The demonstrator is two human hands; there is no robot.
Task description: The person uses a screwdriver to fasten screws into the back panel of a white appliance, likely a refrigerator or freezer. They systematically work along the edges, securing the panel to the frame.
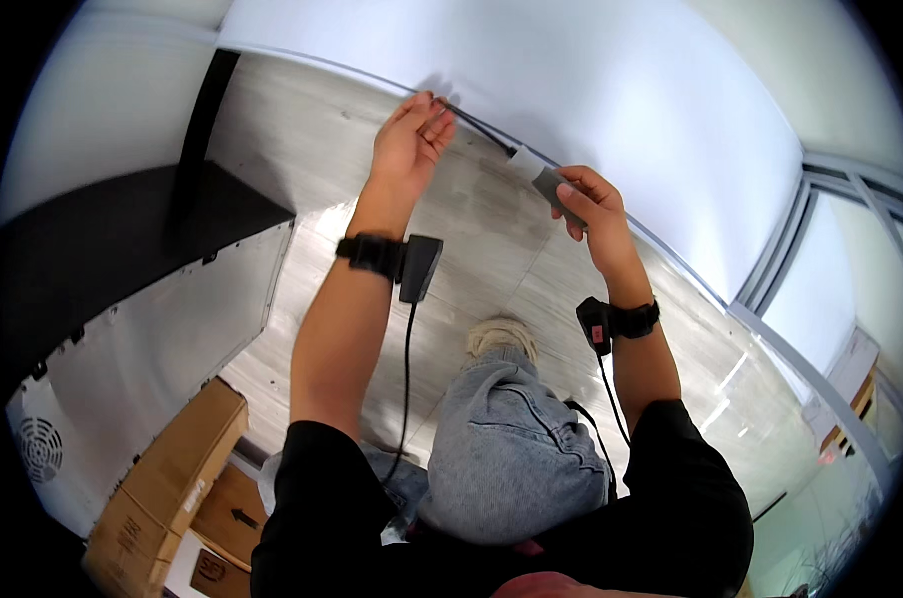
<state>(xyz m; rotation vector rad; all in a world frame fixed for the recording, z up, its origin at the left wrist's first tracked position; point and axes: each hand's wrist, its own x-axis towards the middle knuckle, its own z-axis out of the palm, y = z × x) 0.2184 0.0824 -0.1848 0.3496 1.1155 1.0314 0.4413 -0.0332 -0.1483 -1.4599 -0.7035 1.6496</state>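
While the black cable (476,125) lies along the foot of the white wall (611,110), the left hand (409,140) pinches it down and the right hand (591,204) closes around a grey tool (551,185); steady pressure would likely keep it straight above the floor (302,149).

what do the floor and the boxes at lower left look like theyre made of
Floor: pale grey wood-look planks, likely laminate or vinyl; faint grain, seams and a soft sheen. Boxes: brown corrugated cardboard, matte, with folded flaps and taped edges.
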